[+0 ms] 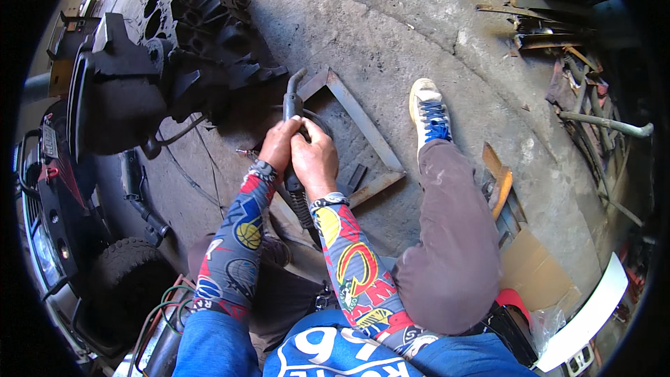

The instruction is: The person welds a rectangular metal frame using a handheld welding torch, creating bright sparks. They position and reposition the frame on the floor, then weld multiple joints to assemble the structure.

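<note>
Both of my hands are closed around a black welding torch [292,105] with a bent metal neck pointing away from me. My left hand [278,145] wraps it from the left side. Pressed close beside it, my right hand [315,159] grips from the right, with the thumbs near each other. A ribbed black cable [300,208] runs from the handle back between my forearms. Under the torch, a rectangular steel frame [366,126] lies on the concrete floor, partly hidden by my hands and arms. A small dark metal piece [356,177] rests inside its near corner.
A dark engine block [209,21] stands at the far left. Left of me is a vehicle [66,188] with a black tyre [129,272]. Scrap metal [551,24] is piled at the right. Cardboard [537,272] and a white curved panel [590,314] lie near my right leg.
</note>
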A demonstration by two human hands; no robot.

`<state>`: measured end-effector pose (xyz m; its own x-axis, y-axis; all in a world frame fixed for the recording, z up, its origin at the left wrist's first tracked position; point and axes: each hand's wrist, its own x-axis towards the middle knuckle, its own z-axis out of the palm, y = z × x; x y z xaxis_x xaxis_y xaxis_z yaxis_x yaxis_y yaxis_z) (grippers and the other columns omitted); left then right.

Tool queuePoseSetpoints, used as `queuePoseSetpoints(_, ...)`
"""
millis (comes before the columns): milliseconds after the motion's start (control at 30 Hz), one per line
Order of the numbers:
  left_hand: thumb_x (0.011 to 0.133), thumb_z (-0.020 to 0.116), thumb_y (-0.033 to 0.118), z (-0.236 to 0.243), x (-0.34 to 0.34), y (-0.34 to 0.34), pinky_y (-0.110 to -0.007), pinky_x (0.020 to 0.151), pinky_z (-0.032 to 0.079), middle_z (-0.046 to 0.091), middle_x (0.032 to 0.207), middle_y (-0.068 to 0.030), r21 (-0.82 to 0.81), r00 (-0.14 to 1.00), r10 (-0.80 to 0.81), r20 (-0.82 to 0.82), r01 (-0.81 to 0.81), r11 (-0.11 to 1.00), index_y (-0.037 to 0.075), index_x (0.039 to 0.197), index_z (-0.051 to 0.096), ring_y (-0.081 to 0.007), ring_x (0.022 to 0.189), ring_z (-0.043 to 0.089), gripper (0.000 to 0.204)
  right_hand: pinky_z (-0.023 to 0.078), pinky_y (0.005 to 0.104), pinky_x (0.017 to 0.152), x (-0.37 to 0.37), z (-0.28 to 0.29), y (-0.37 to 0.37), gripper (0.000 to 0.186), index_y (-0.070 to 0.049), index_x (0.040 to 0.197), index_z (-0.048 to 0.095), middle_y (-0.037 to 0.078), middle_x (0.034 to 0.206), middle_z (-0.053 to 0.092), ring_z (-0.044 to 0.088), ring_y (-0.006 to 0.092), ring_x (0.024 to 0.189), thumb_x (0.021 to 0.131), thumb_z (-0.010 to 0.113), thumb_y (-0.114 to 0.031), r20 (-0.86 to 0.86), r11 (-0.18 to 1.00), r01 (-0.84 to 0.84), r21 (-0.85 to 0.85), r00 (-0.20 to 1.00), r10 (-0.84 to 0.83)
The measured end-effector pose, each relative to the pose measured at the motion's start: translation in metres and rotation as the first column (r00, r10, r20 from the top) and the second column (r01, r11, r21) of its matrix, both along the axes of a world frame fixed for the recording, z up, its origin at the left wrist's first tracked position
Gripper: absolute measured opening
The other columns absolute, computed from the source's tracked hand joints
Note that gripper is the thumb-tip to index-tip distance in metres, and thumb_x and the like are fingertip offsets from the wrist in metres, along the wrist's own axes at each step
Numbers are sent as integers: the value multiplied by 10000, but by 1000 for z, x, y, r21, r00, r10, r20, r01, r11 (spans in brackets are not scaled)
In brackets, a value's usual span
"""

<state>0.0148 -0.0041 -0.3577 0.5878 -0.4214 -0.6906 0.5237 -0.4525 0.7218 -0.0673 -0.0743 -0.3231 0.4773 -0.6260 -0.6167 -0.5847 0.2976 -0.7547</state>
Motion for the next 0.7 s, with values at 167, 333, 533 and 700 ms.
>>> queuePoseSetpoints(167,977,554,376,-18,-9,11,-319,786,454,626,893,-34,9,994,-104,45,104,995,22,1013,652,-138,833,563,370,508,414,965,-9,-20,4,449,-85,1332,634,211,1219,685,659,360,1139,913,646,-248,-78,998,-51,48,995,55)
queuePoseSetpoints(333,975,529,369,-24,-7,11,-330,778,450,617,865,-41,127,990,-130,-57,136,983,8,962,632,-144,820,560,375,502,401,973,-14,-20,7,478,-62,1365,604,224,1234,676,658,356,1145,918,661,-225,-81,1000,-21,22,996,23)
queuePoseSetpoints(533,988,520,355,-18,-6,-1,-305,722,455,615,841,-17,69,983,-183,-11,183,981,30,960,628,-116,770,556,344,486,437,999,-6,-16,0,483,-78,1381,592,227,1274,654,629,373,1183,945,606,-284,-210,996,-83,22,974,85)
queuePoseSetpoints(700,991,523,354,-19,-4,-1,-301,721,459,619,848,-17,79,980,-185,-69,190,979,32,974,631,-109,771,559,340,485,432,1003,-6,-18,3,491,-84,1381,594,226,1283,650,625,382,1188,933,598,-283,-204,998,-55,18,977,58)
